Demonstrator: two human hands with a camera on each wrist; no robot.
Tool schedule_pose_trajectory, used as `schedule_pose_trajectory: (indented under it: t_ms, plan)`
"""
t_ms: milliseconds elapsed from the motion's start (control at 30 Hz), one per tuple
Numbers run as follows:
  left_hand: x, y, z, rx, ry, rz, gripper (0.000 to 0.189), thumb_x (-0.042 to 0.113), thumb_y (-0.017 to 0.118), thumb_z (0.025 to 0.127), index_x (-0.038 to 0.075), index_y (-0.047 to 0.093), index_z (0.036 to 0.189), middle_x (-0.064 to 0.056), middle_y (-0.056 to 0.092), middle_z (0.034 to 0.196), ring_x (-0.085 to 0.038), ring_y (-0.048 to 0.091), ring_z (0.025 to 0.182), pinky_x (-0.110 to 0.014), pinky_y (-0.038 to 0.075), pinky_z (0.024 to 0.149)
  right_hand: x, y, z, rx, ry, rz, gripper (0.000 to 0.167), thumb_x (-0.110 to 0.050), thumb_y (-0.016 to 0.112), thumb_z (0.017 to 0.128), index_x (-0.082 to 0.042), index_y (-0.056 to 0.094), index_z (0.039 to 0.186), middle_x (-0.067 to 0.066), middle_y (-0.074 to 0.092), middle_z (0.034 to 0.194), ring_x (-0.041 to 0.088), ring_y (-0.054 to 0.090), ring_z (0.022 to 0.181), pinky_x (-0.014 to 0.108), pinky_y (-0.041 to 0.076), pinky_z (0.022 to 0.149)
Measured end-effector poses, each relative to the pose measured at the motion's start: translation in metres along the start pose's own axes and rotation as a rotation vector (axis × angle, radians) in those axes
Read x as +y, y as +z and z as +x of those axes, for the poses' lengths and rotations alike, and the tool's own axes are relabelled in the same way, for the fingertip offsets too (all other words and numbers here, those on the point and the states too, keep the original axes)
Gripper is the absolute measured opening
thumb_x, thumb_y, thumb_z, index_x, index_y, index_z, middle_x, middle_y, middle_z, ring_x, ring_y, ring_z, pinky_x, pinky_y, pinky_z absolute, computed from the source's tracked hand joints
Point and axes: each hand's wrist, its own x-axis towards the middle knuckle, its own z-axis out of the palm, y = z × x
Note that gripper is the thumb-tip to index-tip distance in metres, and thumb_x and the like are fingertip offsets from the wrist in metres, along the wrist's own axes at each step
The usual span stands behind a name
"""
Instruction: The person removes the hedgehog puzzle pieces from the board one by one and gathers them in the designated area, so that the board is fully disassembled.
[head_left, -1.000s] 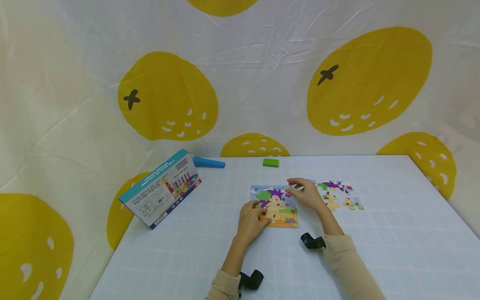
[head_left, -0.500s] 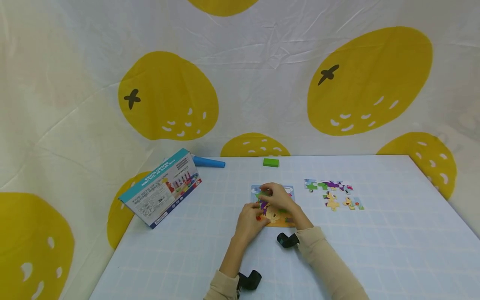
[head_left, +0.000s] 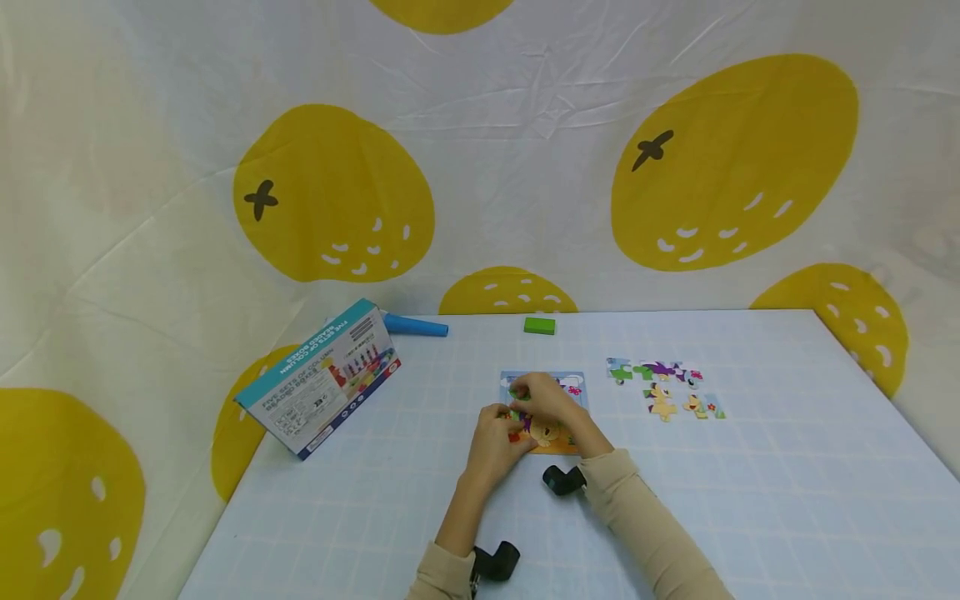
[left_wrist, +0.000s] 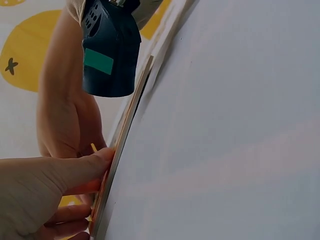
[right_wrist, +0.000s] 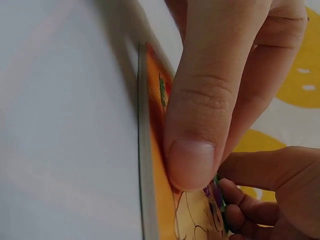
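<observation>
A cartoon-animal jigsaw board [head_left: 558, 448] lies flat on the table in the head view. My left hand [head_left: 497, 437] rests along its left side, fingers spread from the thumb. The left thumb [right_wrist: 192, 160] lies straight on the orange lower part of the picture. Over the upper left half of the board, my right hand [head_left: 547, 396] pinches a green-and-purple puzzle piece [right_wrist: 218, 197], tipped up from the board. Most of that piece is hidden by fingers. Several loose puzzle pieces [head_left: 663, 406] lie right of the board.
A printed cardboard box [head_left: 322, 379] stands tilted at the table's left edge, beside a blue cone-shaped thing [head_left: 416, 326]. At the back lies a green block [head_left: 539, 326]. Black wrist cameras [head_left: 498, 562] are on both sleeves.
The right hand has moved left from the board's upper right corner to its left half, near the left fingers. The left hand has stayed almost in place.
</observation>
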Motion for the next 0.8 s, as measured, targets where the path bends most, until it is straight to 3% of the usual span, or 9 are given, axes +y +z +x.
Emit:
schedule_pose_trajectory:
  t_ms: [233,367,600,800]
  plan:
    - [0.0006,-0.0004,0.0,0.005,0.0,-0.023,0.029,0.026,0.081,0.072,0.004,0.076,0.091,-0.007,0.056,0.1,-0.022,0.049,0.098,-0.033,0.048,0.081,-0.0053,-0.0026,-0.0012,-0.064,0.054,-0.006,0.031,-0.012,0.076,0.078,0.0,0.068,0.105,0.008,0.067,0.094,0.021,0.061,0.09,0.038,0.051,0.087]
    - [0.0009,-0.0008,-0.0004,0.007,0.0,-0.03,0.028,0.025,0.082,0.072,0.004,0.076,0.09,-0.006,0.055,0.099,-0.021,0.049,0.097,-0.032,0.048,0.08,-0.0067,-0.0028,-0.0019,-0.062,0.068,-0.026,0.034,-0.013,0.079,0.075,0.0,0.067,0.104,0.008,0.066,0.096,0.021,0.058,0.091,0.039,0.049,0.088]
    - [0.0005,-0.0007,-0.0011,0.011,-0.01,-0.036,0.025,0.025,0.082,0.072,0.005,0.076,0.085,-0.006,0.054,0.098,-0.021,0.049,0.096,-0.033,0.047,0.08,-0.0095,-0.0032,-0.0042,-0.04,0.119,-0.019,0.023,-0.011,0.08,0.074,-0.002,0.063,0.087,0.005,0.061,0.083,0.017,0.053,0.075,0.034,0.051,0.075]
    - [-0.0002,0.0004,-0.0006,0.014,-0.027,-0.055,0.024,0.026,0.082,0.072,0.006,0.076,0.083,-0.004,0.052,0.096,-0.019,0.049,0.094,-0.031,0.047,0.079,-0.0095,-0.0052,-0.0041,-0.045,0.124,0.004,0.026,-0.008,0.079,0.074,0.0,0.062,0.091,0.007,0.061,0.086,0.017,0.056,0.079,0.033,0.052,0.076]
